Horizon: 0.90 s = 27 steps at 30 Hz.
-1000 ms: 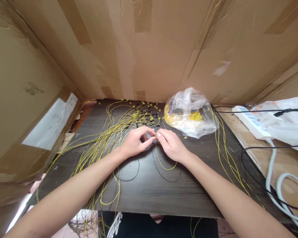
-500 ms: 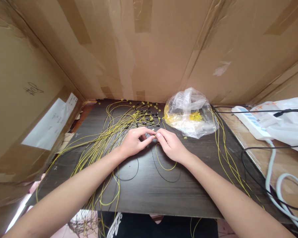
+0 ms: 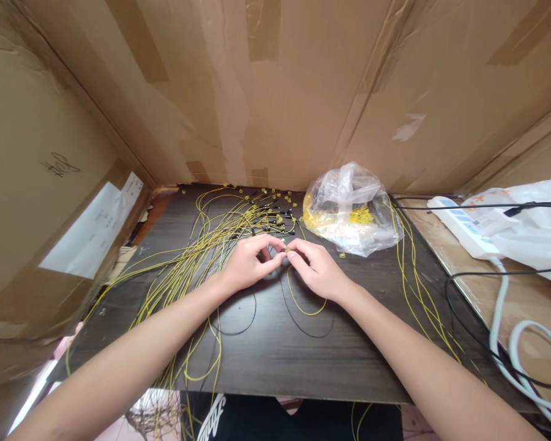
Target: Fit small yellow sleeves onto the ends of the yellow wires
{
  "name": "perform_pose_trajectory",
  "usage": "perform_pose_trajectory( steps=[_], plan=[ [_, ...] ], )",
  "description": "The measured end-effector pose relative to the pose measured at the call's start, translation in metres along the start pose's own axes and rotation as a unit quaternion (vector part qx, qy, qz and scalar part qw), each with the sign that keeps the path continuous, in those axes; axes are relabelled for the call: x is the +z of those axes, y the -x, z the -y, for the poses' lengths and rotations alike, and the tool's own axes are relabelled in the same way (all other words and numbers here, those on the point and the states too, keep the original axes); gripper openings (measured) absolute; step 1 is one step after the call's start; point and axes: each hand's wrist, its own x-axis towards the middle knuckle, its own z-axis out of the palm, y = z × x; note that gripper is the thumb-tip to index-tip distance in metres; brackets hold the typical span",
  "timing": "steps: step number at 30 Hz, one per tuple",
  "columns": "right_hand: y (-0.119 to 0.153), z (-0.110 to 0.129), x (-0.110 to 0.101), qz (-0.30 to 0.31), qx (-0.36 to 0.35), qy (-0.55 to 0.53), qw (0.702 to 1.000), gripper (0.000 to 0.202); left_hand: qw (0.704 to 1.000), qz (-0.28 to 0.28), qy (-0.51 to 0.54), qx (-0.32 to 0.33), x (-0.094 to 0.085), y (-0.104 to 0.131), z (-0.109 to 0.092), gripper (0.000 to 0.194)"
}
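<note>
My left hand [image 3: 252, 262] and my right hand [image 3: 316, 266] meet fingertip to fingertip over the middle of the dark table [image 3: 275, 361]. Both are closed in a pinch around a small yellow piece [image 3: 286, 250] with a dark end, partly hidden by the fingers. A thin yellow wire [image 3: 307, 312] loops below my right hand, beside a thin black wire. Left of my hands, a bundle of yellow wires [image 3: 179, 269] spreads over the table. Its black-tipped ends lie just beyond my fingers among several small yellow pieces.
A clear plastic bag [image 3: 352, 211] of yellow pieces lies behind my right hand. More yellow wires [image 3: 416, 269] run down the right side. A white power strip [image 3: 463, 228] with a thick cable is at the far right. Cardboard walls [image 3: 294, 110] enclose the back and sides.
My right fingertips have shifted slightly around the small yellow piece, and more of it shows between the hands. The rest is nearly the same.
</note>
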Motion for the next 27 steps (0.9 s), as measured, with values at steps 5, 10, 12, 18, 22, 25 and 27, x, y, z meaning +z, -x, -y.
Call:
perform_pose_trajectory(
  steps=[5,10,12,18,22,25,27],
  plan=[
    [0.0002,-0.002,0.001,0.007,-0.003,-0.002,1.0,0.031,1.0,0.005,-0.002,0.013,-0.0008,0.0007,0.0013,0.01],
    [0.0003,-0.0022,0.0013,0.015,-0.002,-0.018,1.0,0.037,1.0,0.013,-0.008,0.019,-0.0002,0.0012,0.0007,0.009],
    [0.0003,-0.0016,0.0006,0.017,-0.004,-0.012,1.0,0.038,1.0,0.017,-0.01,0.018,0.0001,0.0011,0.0002,0.009],
    [0.001,0.0029,-0.0014,-0.004,0.004,-0.024,1.0,0.019,1.0,0.003,-0.009,0.001,0.0005,0.0005,-0.0003,0.008],
    [0.0009,0.0028,0.0,-0.013,0.0,-0.003,1.0,0.022,1.0,0.004,-0.003,0.003,0.0003,0.0006,0.0003,0.01],
    [0.0005,0.001,0.0014,-0.007,-0.003,0.005,1.0,0.033,1.0,0.008,-0.008,0.014,-0.0001,0.001,-0.0001,0.01],
    [0.0003,-0.0001,0.0018,-0.002,-0.002,-0.003,1.0,0.036,1.0,0.011,-0.012,0.019,-0.0004,0.0011,-0.0008,0.009]
  ],
)
